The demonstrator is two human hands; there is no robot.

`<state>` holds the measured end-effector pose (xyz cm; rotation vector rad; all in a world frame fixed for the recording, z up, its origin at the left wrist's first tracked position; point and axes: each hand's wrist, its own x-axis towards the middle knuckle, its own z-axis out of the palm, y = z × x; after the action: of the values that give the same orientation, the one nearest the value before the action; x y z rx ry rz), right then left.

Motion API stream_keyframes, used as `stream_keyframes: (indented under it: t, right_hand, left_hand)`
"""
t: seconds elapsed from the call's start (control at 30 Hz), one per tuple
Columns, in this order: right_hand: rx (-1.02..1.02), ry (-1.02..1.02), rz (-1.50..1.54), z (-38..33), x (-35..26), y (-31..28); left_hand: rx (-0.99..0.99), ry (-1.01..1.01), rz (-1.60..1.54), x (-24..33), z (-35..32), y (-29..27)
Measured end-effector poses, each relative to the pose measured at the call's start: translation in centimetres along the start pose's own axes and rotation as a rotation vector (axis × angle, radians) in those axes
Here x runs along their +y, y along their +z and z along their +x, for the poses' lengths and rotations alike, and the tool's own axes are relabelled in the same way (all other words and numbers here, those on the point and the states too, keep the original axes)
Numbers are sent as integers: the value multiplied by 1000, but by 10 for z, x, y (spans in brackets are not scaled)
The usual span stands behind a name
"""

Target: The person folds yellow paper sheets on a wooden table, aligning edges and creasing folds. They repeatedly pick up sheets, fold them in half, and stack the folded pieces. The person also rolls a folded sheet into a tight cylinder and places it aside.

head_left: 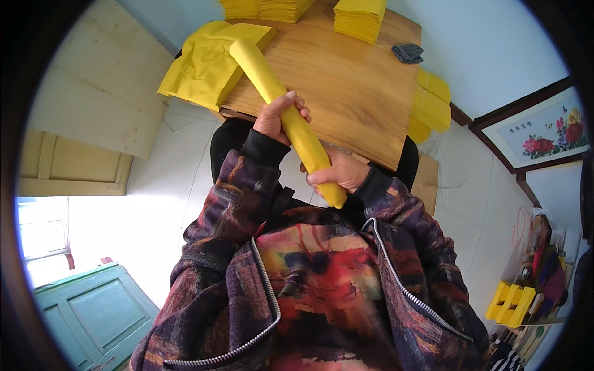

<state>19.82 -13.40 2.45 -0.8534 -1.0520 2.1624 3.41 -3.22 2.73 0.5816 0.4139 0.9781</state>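
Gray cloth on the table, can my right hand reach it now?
Probably not yet: your right hand grips the yellow roll, though the way to the gray cloth looks free.

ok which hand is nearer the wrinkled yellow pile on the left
Left. The left hand grips the yellow roll right of the wrinkled pile; the right hand, farther off, holds the roll's lower end.

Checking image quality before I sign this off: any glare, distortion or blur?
Head view: glare bleaches the floor by the window; fisheye skews the teal door near the image's edge; left hand, right hand and roll look fairly clear.
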Motion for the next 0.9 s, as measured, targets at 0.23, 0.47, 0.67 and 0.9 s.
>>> stream_keyframes:
  t: [0.23,0.47,0.67,0.9]
  right_hand:
    - [407,-198,-932,14,4,0]
    - [26,47,-47,2,6,-2]
    - [540,-133,-1006,10,7,-4]
    - [59,97,-119,-3,4,-14]
  left_hand:
    - [309,125,228,-12,2,4]
    - [53,-8,-61,-13,-5,4]
    - [262,74,166,-21,0,2]
    - [49,-2,-30,-18,-1,0]
